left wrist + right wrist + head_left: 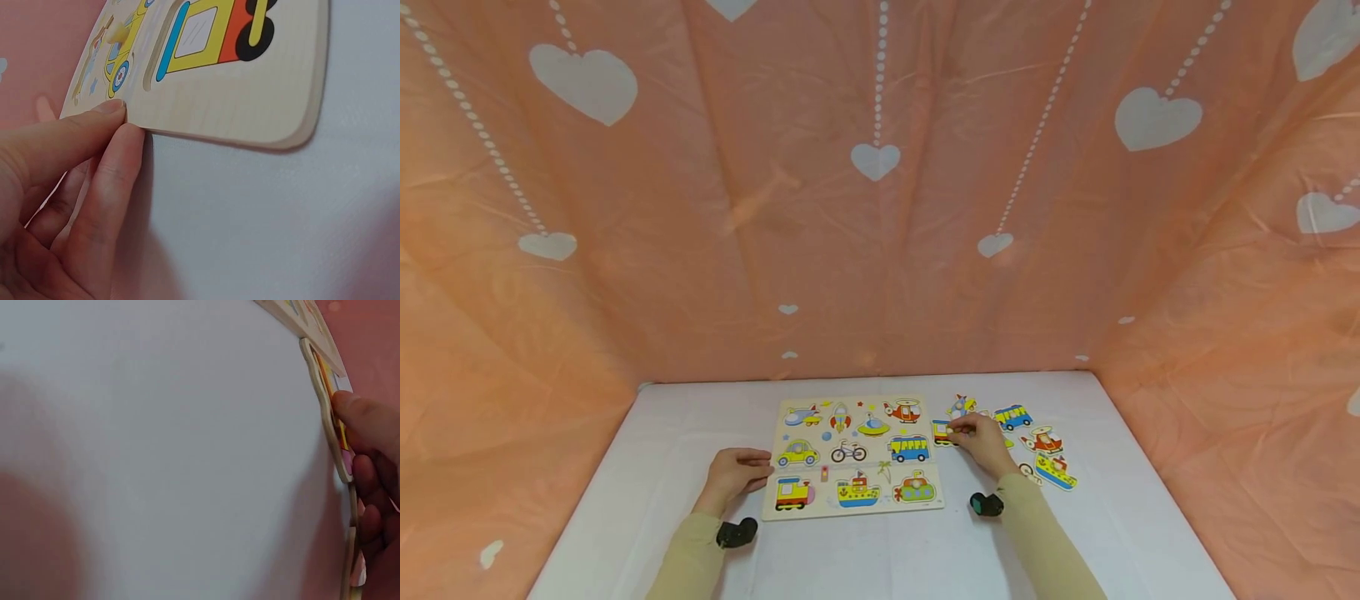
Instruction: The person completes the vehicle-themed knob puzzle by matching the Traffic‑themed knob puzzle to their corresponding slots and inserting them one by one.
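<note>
A wooden puzzle board (pixel 883 467) printed with vehicles lies on the white table. My left hand (pixel 734 478) is at its left edge; in the left wrist view, the thumb and a finger (pixel 115 169) pinch that edge beside the yellow train picture (pixel 200 34). Just past the board's right edge, my right hand (pixel 983 442) pinches a train puzzle piece (pixel 939 432) by its upper face. The right wrist view shows that piece (pixel 325 406) edge-on, with the thumb on it and the other fingers curled beside it.
Loose puzzle pieces lie right of the board: a blue bus (pixel 1012 417), a red helicopter (pixel 1042 441), a ship (pixel 1056 472) and several others partly behind my right hand. A pink curtain (pixel 880 275) with white hearts surrounds the white table (pixel 1120 550).
</note>
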Demonstrator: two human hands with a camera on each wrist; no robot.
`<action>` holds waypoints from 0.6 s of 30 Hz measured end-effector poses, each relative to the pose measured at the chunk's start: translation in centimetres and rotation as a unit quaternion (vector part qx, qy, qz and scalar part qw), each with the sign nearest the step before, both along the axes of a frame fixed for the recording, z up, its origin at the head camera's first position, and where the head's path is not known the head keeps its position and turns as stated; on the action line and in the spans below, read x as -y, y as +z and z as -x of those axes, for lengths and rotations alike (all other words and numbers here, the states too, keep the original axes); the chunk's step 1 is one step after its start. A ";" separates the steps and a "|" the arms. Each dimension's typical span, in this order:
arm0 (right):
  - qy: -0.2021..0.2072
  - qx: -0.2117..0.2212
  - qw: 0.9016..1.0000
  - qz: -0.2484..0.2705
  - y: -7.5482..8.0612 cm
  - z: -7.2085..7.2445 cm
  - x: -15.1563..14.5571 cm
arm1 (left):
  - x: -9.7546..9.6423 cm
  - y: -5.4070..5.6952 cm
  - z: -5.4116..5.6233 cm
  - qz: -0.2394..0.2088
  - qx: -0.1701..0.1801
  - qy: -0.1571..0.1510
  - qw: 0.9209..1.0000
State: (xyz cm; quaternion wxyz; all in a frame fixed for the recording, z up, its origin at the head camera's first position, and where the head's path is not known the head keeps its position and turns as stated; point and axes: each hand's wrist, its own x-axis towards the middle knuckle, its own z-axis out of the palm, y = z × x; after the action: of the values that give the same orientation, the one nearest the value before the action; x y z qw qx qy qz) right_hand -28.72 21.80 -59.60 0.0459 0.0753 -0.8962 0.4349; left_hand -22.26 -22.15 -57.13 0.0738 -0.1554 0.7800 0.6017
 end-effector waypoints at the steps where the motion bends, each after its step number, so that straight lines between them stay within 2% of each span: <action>1: 0.000 -0.001 1.000 0.000 0.0 0.0 0.0 | 0.1 0.0 0.0 0.000 -0.001 -0.002 1.000; 8: -0.010 0.002 1.000 0.001 0.6 -0.3 0.5 | 0.1 0.1 -0.1 0.002 -0.005 -0.003 1.000; 18: -0.012 0.029 0.999 -0.004 1.6 -0.7 0.7 | 0.0 0.1 -0.2 0.008 -0.007 -0.005 1.000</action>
State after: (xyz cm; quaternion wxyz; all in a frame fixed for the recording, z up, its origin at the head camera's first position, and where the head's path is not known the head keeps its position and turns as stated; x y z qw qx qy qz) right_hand -28.01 21.08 -57.98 0.0248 0.0516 -0.8999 0.4324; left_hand -22.09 -22.19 -57.00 0.0700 -0.1476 0.7858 0.5965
